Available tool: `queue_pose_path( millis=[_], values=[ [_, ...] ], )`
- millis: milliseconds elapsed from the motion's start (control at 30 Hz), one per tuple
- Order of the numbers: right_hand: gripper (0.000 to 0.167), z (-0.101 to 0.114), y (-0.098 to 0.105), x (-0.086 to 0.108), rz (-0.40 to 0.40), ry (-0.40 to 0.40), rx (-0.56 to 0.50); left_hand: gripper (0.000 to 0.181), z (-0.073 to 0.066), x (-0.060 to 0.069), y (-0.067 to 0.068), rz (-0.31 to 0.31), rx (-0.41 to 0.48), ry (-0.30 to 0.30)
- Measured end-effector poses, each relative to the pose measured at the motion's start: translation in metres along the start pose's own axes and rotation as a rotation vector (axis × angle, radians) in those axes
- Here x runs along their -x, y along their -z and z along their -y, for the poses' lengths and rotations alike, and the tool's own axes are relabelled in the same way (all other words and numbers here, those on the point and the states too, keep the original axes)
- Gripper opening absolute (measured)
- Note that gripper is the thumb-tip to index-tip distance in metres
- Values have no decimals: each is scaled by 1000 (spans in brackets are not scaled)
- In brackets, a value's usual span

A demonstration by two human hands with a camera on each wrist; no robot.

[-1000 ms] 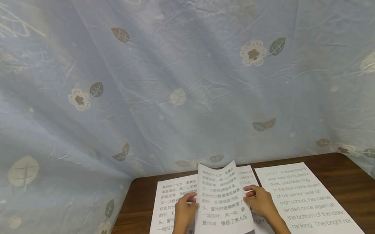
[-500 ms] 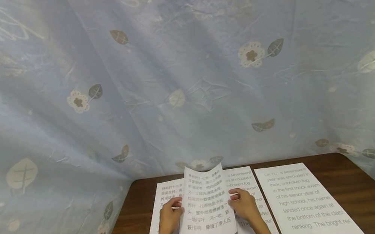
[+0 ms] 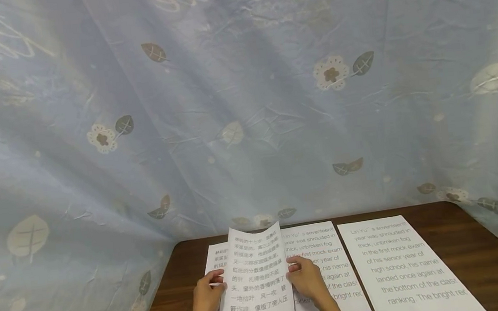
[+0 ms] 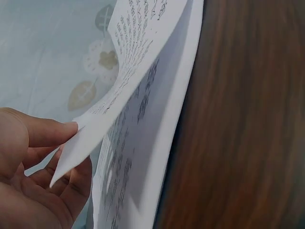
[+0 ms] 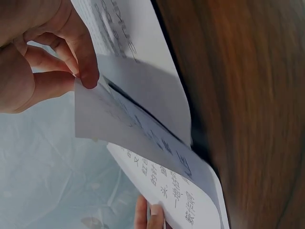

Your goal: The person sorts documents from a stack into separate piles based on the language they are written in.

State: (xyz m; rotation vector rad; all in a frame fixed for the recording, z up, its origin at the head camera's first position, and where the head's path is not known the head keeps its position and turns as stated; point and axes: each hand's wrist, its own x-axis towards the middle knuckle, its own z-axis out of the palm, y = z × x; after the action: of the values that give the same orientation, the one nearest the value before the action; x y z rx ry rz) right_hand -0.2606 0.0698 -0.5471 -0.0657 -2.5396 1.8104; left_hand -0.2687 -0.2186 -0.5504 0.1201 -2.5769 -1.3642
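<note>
A curved sheet with Chinese print (image 3: 256, 280) is held between both hands, raised above a left stack of Chinese-print sheets (image 3: 218, 255). The left hand (image 3: 207, 295) pinches its left edge, thumb on the printed face in the left wrist view, where the hand (image 4: 43, 167) shows close. On the opposite edge the right hand (image 3: 308, 279) pinches the paper; the right wrist view shows that hand (image 5: 52, 52) with thumb and finger meeting on the sheet (image 5: 109, 119). Beneath the right hand lies a middle stack with English print (image 3: 342, 286), partly covered.
Another English-print stack (image 3: 412, 265) lies on the right of the dark wooden table (image 3: 479, 253). Behind the table hangs a pale blue cloth (image 3: 277, 172) with leaf and flower prints, which also runs down the left side.
Both hands have moved left with the held sheet, from over the gap between the left and middle stacks to over the left stack. More of the middle stack's English print is uncovered.
</note>
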Motion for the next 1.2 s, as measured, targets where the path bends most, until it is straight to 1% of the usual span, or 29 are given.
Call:
queue_pose_path(
  millis=[100, 333, 400, 567, 667, 800, 933, 1067, 1200],
  values=[
    [46, 1, -8, 0, 18, 7, -8, 37, 5, -1, 8, -7, -1, 14],
    [47, 5, -25, 3, 56, 26, -44, 37, 18, -1, 24, -6, -23, 22],
    [47, 6, -31, 4, 60, 31, -54, 36, 22, -1, 29, -5, -31, 39],
    [48, 9, -44, 7, 69, 60, -82, 36, 32, -3, 36, -12, -38, 51],
    [49, 11, -50, 7, 83, 74, -90, 37, 35, -4, 41, -21, -34, 52],
    [48, 13, -52, 6, 81, 76, -86, 36, 37, -6, 45, -28, -39, 62],
    [47, 13, -52, 5, 65, 78, -74, 36, 38, -7, 46, -25, -43, 62],
    [46, 12, -52, 5, 70, 76, -71, 35, 39, -7, 46, -29, -36, 62],
    [47, 11, -55, 5, 75, 71, -66, 35, 41, -6, 48, -48, -33, 71]
  ],
)
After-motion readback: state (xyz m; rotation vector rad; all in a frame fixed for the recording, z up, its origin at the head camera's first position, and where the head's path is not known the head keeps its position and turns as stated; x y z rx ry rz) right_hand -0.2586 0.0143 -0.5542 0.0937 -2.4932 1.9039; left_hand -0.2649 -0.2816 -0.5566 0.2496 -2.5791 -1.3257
